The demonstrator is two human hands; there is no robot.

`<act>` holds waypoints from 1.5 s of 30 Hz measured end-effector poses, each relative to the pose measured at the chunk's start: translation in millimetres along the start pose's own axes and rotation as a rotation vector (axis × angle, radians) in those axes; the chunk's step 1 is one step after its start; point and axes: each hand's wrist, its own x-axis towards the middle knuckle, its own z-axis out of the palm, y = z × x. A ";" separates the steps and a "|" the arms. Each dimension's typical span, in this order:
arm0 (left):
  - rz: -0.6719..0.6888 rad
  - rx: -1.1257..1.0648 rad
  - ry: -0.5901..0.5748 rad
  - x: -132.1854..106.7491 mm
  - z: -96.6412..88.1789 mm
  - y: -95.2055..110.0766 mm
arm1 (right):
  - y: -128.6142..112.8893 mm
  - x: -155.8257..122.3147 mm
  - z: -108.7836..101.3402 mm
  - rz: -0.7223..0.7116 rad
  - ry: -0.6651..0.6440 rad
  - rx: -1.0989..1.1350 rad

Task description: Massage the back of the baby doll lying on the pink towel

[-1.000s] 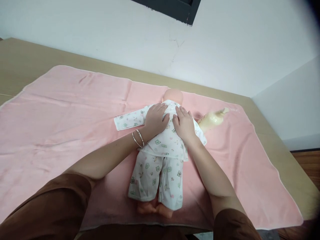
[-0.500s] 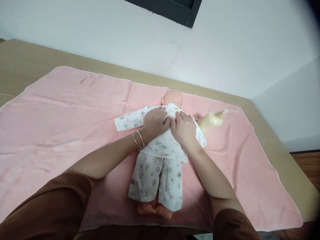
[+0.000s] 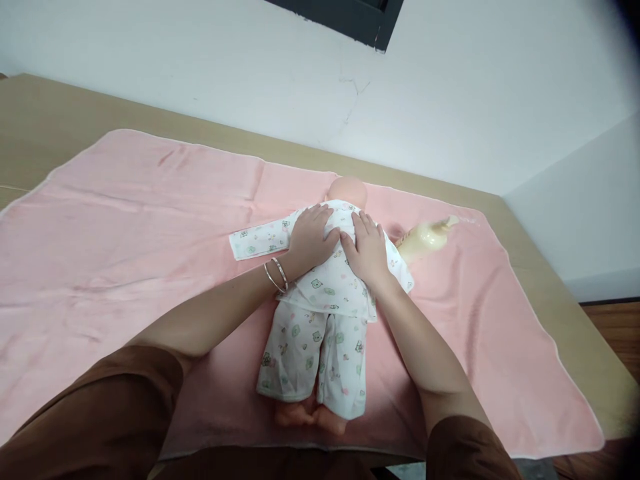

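A baby doll (image 3: 346,192) lies with its head toward the wall, dressed in a white printed top (image 3: 333,283) and matching trousers (image 3: 295,350). Its bare feet stick out at the near end. My left hand (image 3: 313,237) rests flat on the left part of the top, fingers stretched toward the doll's head. On the right part, my right hand (image 3: 367,247) lies flat too, fingers a little spread, the thumbs close together. Neither hand grasps anything. One sleeve (image 3: 260,240) stretches out to the left. The doll's face is not visible.
A pink blanket (image 3: 150,220) with creases spreads under the doll on a wooden table (image 3: 200,130). To the right of the doll lies a cream-coloured bottle (image 3: 427,240) on its side. A white wall (image 3: 225,67) rises behind the table.
The fabric between my hands, bunched near the collar before, now lies smoother, and the collar edge has gone from between them. My fingers have straightened and flattened on the top.
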 end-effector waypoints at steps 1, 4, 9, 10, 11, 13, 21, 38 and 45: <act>-0.001 0.000 0.002 -0.3 -0.2 0.2 | 0.1 0.0 0.2 0.001 0.001 0.005; -0.005 -0.001 0.001 -0.7 -0.3 0.4 | 0.4 -0.2 0.5 0.001 0.005 0.018; -0.008 -0.012 0.004 -0.4 0.0 -0.2 | -0.1 -1.0 -0.3 0.004 0.009 0.029; -0.007 -0.015 0.005 -0.3 0.1 -0.2 | -0.2 -1.1 -0.5 0.002 0.010 0.029; -0.006 -0.018 0.005 -0.3 0.1 -0.1 | -0.4 -1.2 -0.6 0.002 0.011 0.027; -0.007 -0.021 0.002 -0.7 0.4 0.3 | -0.7 -1.3 -0.5 0.000 0.011 0.020; -0.040 0.001 -0.030 -2.5 4.4 0.4 | 5.9 3.4 -1.2 -0.066 0.001 0.011; 0.070 0.226 -0.030 1.2 -14.7 9.4 | -2.6 0.8 -7.6 -0.181 0.015 -0.092; 0.064 0.100 -0.015 -1.7 -13.1 10.4 | -5.9 -2.1 -4.0 -0.132 0.116 -0.057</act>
